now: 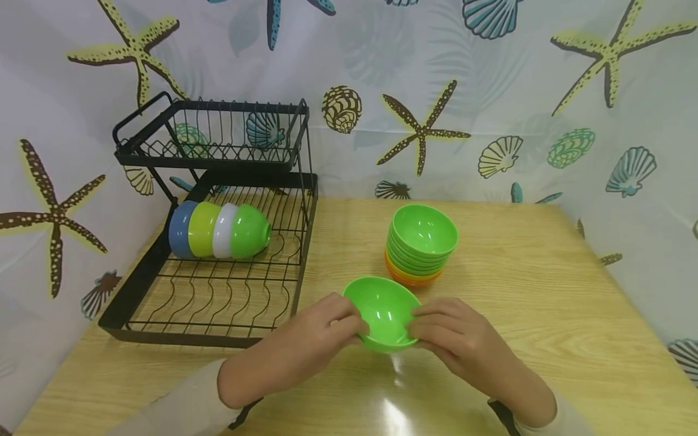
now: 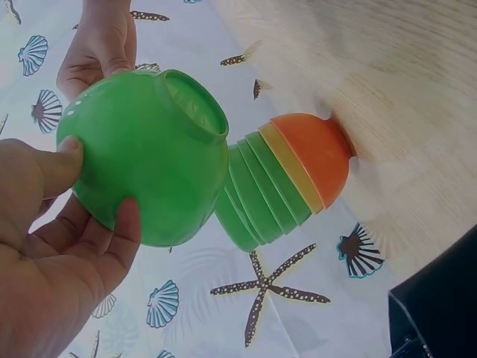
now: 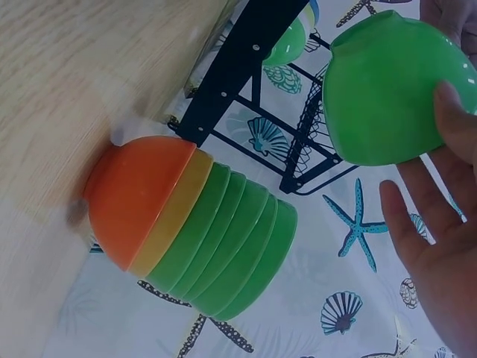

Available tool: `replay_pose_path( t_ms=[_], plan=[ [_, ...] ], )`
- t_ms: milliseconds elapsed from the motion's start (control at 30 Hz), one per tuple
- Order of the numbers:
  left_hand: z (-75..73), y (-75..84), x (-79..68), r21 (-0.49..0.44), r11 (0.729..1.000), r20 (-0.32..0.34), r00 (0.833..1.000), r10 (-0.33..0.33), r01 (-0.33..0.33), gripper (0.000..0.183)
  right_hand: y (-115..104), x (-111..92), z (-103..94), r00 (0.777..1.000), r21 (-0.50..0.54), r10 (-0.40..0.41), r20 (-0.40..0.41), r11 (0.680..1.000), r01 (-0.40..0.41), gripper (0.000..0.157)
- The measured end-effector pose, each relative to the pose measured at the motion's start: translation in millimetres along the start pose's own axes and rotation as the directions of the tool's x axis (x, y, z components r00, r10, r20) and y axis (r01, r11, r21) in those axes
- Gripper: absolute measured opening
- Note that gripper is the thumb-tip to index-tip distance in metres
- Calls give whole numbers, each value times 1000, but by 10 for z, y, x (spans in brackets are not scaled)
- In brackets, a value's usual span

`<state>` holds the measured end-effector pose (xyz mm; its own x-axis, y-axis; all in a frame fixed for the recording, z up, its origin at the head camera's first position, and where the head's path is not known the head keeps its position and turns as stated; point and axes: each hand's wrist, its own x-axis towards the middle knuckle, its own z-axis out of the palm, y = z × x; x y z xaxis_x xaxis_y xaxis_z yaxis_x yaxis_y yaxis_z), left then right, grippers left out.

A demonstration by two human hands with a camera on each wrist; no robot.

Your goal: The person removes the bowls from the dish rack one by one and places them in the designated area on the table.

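Both hands hold one green bowl (image 1: 383, 315) up above the table, its opening tilted toward the head camera. At the bowl's left rim, the left hand (image 1: 319, 333) grips with fingers inside and thumb against the outer wall. The right hand (image 1: 463, 339) grips the opposite rim the same way. From the left wrist view, the bowl's rounded underside (image 2: 141, 156) and foot ring show. Just behind it on the table stands a nested stack of bowls (image 1: 422, 233), several green ones over a yellow and an orange one (image 3: 141, 198).
A black two-tier dish rack (image 1: 180, 338) stands at the left. On its lower tier a blue bowl (image 1: 181, 230), a yellow-green bowl (image 1: 202, 230), a white bowl (image 1: 222, 233) and a green bowl (image 1: 248, 233) lie sideways, nested. A sea-patterned cloth (image 1: 349, 157) hangs behind the wooden table (image 1: 545, 272).
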<state>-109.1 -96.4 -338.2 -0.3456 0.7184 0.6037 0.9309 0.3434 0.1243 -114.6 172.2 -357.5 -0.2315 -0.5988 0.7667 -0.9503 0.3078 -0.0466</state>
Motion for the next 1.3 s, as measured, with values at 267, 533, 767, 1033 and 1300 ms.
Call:
replay_pose_path(
  t_ms=[267, 533, 767, 1033, 1300],
  plan=[
    [-17, 4, 1, -3, 1000, -1, 1000, 14, -14, 16, -11, 27, -9, 999, 22, -30, -12, 999, 31, 25],
    [-33, -22, 13, 23, 999, -17, 999, 40, -39, 21, 9, 47, -32, 999, 13, -51, -11, 999, 52, 25],
    [-142, -69, -35, 20, 997, 36, 997, -71, 70, 50, 55, 89, -74, 996, -9, -75, -44, 997, 75, 26],
    [-325, -168, -241, 152, 939, 104, 940, -324, 307, 71, 182, 93, -154, 994, -77, -23, -109, 997, 15, 27],
    [-343, -316, -526, 169, 866, 180, 849, -496, 470, 77, 390, 150, -277, 971, -185, 155, -183, 965, -189, 33]
  ],
)
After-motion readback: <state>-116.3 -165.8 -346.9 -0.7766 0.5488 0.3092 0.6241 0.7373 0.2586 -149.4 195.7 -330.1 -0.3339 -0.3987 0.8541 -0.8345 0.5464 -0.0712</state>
